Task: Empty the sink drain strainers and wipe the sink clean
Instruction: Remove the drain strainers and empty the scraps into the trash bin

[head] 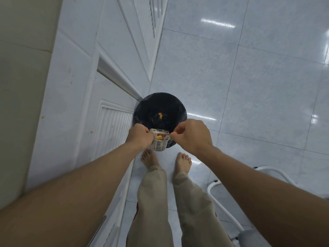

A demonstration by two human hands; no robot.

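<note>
Left hand (140,138) grips strainer (159,144) over bin (160,107).

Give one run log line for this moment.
left hand: holds strainer | right hand: pinches mesh liner | over: black bin | scraps: inside

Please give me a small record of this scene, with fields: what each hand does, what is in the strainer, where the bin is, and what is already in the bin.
left hand: grips the metal strainer by its side, over the bin's near edge
right hand: pinches the white mesh net at the strainer's rim
strainer contents: orange food scraps and pale bits
bin: black, bag-lined, on the floor beside the white cabinet
bin contents: a few orange pieces
sink: not in view
</note>
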